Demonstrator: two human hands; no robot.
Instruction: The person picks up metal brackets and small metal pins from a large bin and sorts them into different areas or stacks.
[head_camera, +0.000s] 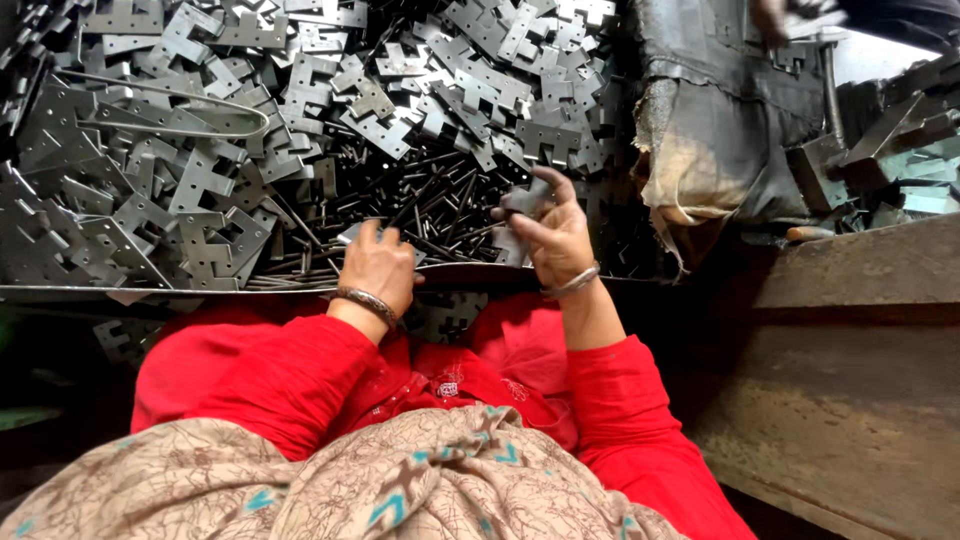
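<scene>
While the right hand holds a grey stamped hinge leaf raised above the tray, its fingers are curled narrowly around the plate, thumb and forefinger pinching the upper edge. The left hand rests palm down at the near edge of the tray, fingers bent over a second flat leaf that lies on the loose pins; whether it grips that piece or only touches it cannot be determined.

Procedure, as judged from this position: keep the held leaf pinched by its flat faces, not by the knuckle edge, so the knuckles stay free. Bring the second piece up level with it before joining. Select one straight pin from the dark bed between the hands. Keep wrists and bangles clear of the stamped edges, which are likely sharp.

Limits of view: the heap of hinge leaves runs out of view at the top and left. The knuckle side of the held leaf is turned away. At upper right, a worn dark cloth covers part of a bench, and another person's hand is cut off by the picture edge.
</scene>
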